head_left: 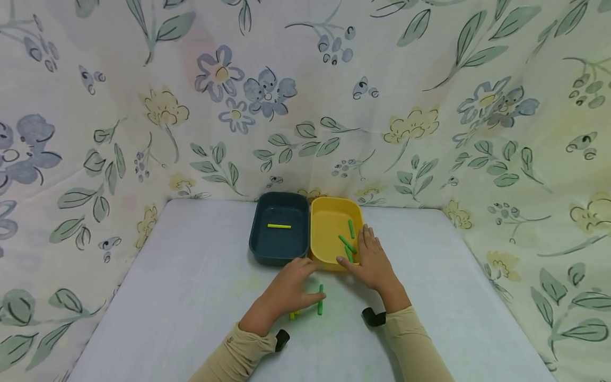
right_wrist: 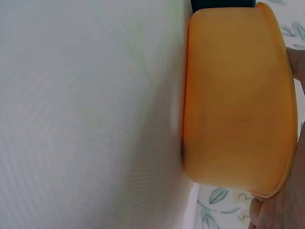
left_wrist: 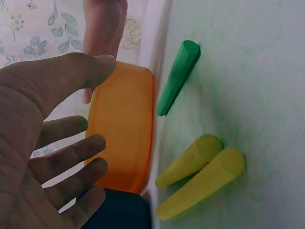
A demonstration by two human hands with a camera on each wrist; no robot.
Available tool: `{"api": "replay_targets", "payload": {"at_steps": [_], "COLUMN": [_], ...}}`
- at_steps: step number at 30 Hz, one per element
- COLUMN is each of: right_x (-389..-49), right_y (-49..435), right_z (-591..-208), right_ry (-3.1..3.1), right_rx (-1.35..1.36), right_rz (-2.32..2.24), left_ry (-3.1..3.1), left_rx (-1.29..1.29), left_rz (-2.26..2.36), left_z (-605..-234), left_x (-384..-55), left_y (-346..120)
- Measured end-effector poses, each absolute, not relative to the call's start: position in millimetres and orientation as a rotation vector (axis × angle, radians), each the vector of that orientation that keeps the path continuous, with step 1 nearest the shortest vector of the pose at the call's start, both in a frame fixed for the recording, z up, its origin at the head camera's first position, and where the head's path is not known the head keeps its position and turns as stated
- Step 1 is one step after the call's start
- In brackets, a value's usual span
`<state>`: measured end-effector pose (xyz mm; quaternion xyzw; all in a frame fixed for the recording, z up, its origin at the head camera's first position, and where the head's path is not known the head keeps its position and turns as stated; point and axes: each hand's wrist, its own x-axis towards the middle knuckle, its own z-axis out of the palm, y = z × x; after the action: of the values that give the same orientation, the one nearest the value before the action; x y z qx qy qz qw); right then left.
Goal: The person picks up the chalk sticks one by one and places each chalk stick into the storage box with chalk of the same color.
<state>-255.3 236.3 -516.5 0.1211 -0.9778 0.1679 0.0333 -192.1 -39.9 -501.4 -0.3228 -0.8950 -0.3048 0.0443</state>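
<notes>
your left hand (head_left: 290, 287), fingers loose and empty, hovers near one green stick (head_left: 320, 309) and two yellow sticks (left_wrist: 202, 183) on the table (head_left: 191, 276); your right hand (head_left: 376, 265), fingers straight, touches the yellow tray (head_left: 326, 231) holding three green sticks (head_left: 348, 244).

Flower-print cloth (head_left: 305, 175) behind and beside white tabletop (head_left: 191, 276).

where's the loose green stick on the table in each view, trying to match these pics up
Head: the green stick is at lower middle, in front of the yellow tray, partly covered by the thumb of the left hand.
Left wrist: upper part, just right of centre, above two yellow sticks.
Right wrist: not in it.
Shared landmark: the yellow tray, looking orange in both wrist views.
</notes>
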Motion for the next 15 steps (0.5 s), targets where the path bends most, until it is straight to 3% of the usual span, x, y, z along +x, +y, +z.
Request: {"api": "replay_targets", "payload": {"at_steps": [15], "right_x": [-256.1], "right_y": [236.2], "right_z": [-518.2], "right_ry": [-3.001], "right_rx": [0.370], "right_rz": [0.506], "left_ry": [-2.814], "left_rx": [-0.987], "left_rz": [-0.930], "left_z": [-510.3], "left_x": [-191.5], "left_y": [-39.9]}}
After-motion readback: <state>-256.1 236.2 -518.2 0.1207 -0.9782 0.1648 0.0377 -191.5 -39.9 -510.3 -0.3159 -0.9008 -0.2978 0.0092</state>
